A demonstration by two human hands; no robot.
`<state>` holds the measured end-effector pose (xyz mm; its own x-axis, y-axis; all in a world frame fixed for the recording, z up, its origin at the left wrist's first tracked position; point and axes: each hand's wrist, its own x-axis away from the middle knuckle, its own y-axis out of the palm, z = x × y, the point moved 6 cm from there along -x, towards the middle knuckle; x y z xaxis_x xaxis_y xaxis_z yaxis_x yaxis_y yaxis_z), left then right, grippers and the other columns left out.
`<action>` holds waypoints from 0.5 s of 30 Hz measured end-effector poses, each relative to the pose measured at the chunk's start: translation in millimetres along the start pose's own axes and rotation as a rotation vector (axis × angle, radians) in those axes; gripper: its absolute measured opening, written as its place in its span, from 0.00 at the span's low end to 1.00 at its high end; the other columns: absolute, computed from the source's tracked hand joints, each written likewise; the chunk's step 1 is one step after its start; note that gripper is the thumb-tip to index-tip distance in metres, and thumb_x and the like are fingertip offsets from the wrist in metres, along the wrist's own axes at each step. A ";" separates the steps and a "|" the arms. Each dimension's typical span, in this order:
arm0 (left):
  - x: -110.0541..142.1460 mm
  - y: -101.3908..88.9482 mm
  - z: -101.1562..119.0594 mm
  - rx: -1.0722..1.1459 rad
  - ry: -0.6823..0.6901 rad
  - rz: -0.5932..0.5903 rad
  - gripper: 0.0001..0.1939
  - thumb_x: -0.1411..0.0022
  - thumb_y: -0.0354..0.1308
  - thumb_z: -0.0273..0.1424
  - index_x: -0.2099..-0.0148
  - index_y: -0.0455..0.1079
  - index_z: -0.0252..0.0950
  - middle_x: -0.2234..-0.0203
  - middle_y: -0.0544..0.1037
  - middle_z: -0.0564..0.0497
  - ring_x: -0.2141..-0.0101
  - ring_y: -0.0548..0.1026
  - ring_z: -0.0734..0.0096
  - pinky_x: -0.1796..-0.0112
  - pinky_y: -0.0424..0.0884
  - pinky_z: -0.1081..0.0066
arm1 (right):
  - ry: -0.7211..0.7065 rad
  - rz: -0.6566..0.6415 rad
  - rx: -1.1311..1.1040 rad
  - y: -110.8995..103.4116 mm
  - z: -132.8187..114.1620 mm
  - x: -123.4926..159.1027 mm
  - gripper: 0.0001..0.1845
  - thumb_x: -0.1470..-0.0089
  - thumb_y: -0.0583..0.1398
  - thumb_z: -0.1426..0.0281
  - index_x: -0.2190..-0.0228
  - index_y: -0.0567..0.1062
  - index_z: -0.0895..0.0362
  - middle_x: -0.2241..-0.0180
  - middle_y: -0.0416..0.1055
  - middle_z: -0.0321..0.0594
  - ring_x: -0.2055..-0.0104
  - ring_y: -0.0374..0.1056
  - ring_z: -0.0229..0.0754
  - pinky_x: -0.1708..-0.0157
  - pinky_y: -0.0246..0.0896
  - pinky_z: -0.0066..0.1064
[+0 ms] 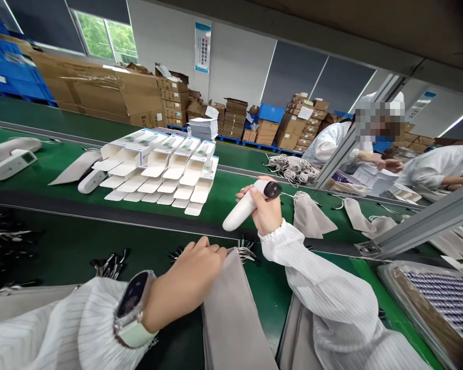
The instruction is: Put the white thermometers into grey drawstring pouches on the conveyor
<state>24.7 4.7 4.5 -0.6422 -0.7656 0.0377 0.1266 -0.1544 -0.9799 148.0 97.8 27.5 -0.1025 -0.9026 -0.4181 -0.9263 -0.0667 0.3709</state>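
Note:
My right hand is wrapped round a white handheld thermometer with a black round end, held tilted above the green belt. My left hand has curled fingers at the drawstring end of a grey drawstring pouch, the top one of a stack in front of me. Its fingertips are partly hidden, but they seem to grip the pouch's edge. White cords with black ends stick out from the stack just right of those fingers. Past my right hand, another grey pouch lies on the belt.
Opened white boxes are stacked on the belt ahead. Further left lie another white thermometer and grey pouches. A metal post rises at right, near a plastic-wrapped tray. Co-workers sit across the belt.

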 end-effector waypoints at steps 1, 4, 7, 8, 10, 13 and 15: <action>0.8 -4.9 -1.0 0.052 0.025 0.006 0.09 0.41 0.43 0.24 0.72 0.61 0.35 0.75 0.69 0.51 0.69 0.64 0.65 0.72 0.57 0.70 | 0.061 -0.003 -0.056 1.7 -1.1 -0.2 0.20 0.56 0.59 0.64 0.62 0.57 0.50 0.74 0.66 0.30 0.73 0.68 0.37 0.70 0.66 0.36; 0.1 -17.4 -3.9 0.175 0.049 0.049 0.13 0.37 0.38 0.28 0.72 0.59 0.37 0.78 0.66 0.54 0.73 0.64 0.69 0.74 0.54 0.73 | 0.155 0.014 -0.152 3.0 -6.0 -0.3 0.18 0.54 0.57 0.60 0.62 0.56 0.50 0.74 0.66 0.30 0.73 0.68 0.36 0.72 0.67 0.36; -4.5 -18.1 -7.1 0.345 -0.009 0.029 0.13 0.37 0.38 0.34 0.71 0.58 0.37 0.79 0.64 0.56 0.78 0.62 0.73 0.78 0.51 0.75 | 0.155 0.024 -0.180 2.0 -12.9 -1.9 0.18 0.54 0.57 0.60 0.64 0.56 0.50 0.75 0.64 0.29 0.75 0.66 0.34 0.72 0.67 0.34; -6.3 -17.3 -8.4 0.409 -0.040 0.029 0.13 0.37 0.40 0.36 0.71 0.57 0.37 0.80 0.63 0.57 0.79 0.62 0.74 0.79 0.51 0.76 | 0.158 0.013 -0.178 2.5 -14.5 -2.3 0.18 0.54 0.58 0.60 0.64 0.56 0.50 0.75 0.64 0.29 0.75 0.66 0.33 0.72 0.67 0.33; -9.2 -17.3 -11.3 0.508 -0.092 0.064 0.14 0.40 0.43 0.40 0.73 0.57 0.37 0.81 0.63 0.58 0.79 0.61 0.75 0.79 0.51 0.76 | 0.171 -0.025 -0.168 5.2 -16.2 -2.0 0.18 0.54 0.58 0.60 0.64 0.56 0.50 0.75 0.63 0.29 0.75 0.65 0.34 0.74 0.66 0.33; -10.7 -25.5 -14.6 0.562 -0.088 0.236 0.14 0.40 0.45 0.39 0.73 0.57 0.37 0.78 0.63 0.57 0.76 0.62 0.75 0.77 0.55 0.76 | 0.212 -0.130 -0.130 13.5 -13.1 3.1 0.18 0.54 0.58 0.59 0.64 0.57 0.50 0.75 0.63 0.29 0.76 0.64 0.33 0.75 0.64 0.31; -8.5 -34.8 -17.2 0.568 -0.058 0.401 0.11 0.39 0.44 0.36 0.71 0.58 0.37 0.74 0.62 0.56 0.72 0.63 0.75 0.72 0.58 0.75 | 0.230 -0.277 -0.048 23.3 -8.5 10.0 0.17 0.54 0.57 0.57 0.66 0.60 0.52 0.76 0.63 0.30 0.76 0.62 0.33 0.74 0.62 0.30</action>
<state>12.7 27.3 35.0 -0.4240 -0.8613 -0.2798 0.7316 -0.1436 -0.6665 128.5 83.6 39.1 0.2393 -0.9193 -0.3125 -0.8888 -0.3370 0.3108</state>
